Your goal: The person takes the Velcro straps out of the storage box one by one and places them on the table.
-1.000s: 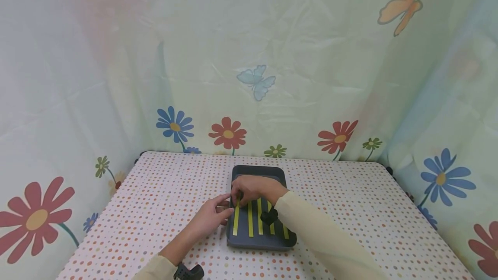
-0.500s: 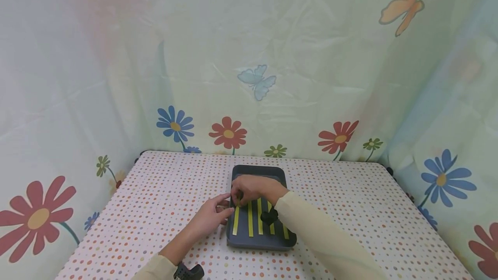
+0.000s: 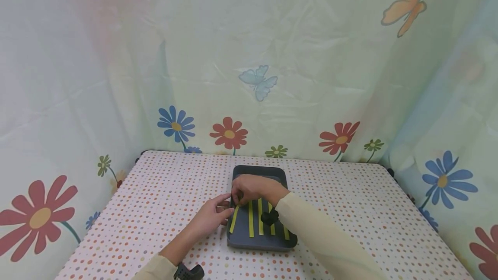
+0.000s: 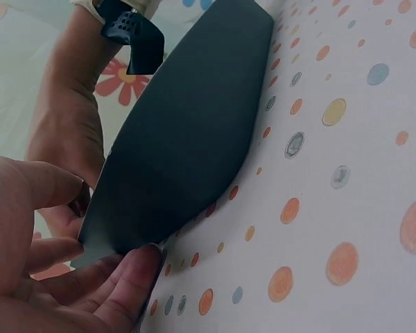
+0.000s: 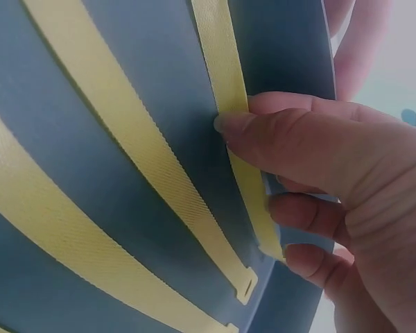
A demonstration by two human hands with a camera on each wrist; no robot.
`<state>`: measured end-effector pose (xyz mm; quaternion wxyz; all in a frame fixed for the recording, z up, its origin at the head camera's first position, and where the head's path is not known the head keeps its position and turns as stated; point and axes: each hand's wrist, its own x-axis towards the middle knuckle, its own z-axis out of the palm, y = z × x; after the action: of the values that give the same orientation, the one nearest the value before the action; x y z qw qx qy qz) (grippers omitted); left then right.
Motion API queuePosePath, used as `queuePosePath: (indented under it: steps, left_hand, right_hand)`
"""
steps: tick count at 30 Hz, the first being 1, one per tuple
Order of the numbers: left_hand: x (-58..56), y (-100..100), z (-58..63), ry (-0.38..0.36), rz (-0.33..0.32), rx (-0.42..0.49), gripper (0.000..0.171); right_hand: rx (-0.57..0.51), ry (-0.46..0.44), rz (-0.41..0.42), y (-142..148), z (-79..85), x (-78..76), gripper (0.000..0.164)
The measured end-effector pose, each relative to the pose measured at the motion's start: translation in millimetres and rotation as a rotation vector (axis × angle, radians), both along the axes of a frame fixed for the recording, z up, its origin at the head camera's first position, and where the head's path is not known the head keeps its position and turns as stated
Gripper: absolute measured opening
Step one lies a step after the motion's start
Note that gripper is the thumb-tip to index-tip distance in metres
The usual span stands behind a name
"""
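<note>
A dark grey rectangular tray lies on the dotted table, with several yellow plastic straps lengthwise in it. The straps have fine ridged edges and a slotted end, as the right wrist view shows. My right hand reaches over the tray and pinches the leftmost strap near its far end, thumb on top. At the left side, my left hand holds the tray's wall, some fingers outside and the others at the rim. Part of the straps is hidden under my right hand and forearm.
The table has a white cover with coloured dots. A flowered curtain hangs behind it and on both sides. Dark camera mounts sit on both wrists, the right one above the tray.
The leftmost strap's near end has swung left, so it now slants toward the tray's left wall. Both hands have stayed nearly in place.
</note>
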<state>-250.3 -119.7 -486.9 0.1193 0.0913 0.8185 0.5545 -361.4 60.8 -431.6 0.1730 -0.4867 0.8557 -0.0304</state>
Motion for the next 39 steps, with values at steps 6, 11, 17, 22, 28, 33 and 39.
queuePosePath:
  steps: [6,11,17,22,28,33,39]
  left_hand:
    - [-0.5,2,-0.4,-0.007,-0.002,-0.007,0.064]
    - [-0.2,3,-0.1,-0.002,-0.002,-0.006,0.063]
    - [-1.8,3,-0.5,-0.004,-0.002,0.015,0.064]
    - [-2.3,0,-1.3,-0.008,0.001,0.031,0.062]
    - [-2.5,0,-2.8,-0.009,0.002,0.039,0.064]
    - [-0.7,-1,-3.7,-0.019,0.005,0.049,0.063]
    - [0.7,-1,-4.0,-0.016,-0.003,0.05,0.063]
  right_hand:
    - [0.0,0.071,0.024,4,4.2,-1.1,0.012]
    - [-0.091,0.093,0.054,14,20.9,-0.9,0.008]
    - [-0.211,0.098,0.013,38,44.7,-2.4,0.007]
    - [-0.224,0.104,-0.086,59,52.6,-4.1,0.006]
    - [-0.286,0.052,-0.207,79,52.8,-3.5,0.008]
    - [-0.349,0.081,-0.222,91,51.1,-0.1,0.01]
    - [-0.45,0.037,-0.275,103,49.3,4.5,0.014]
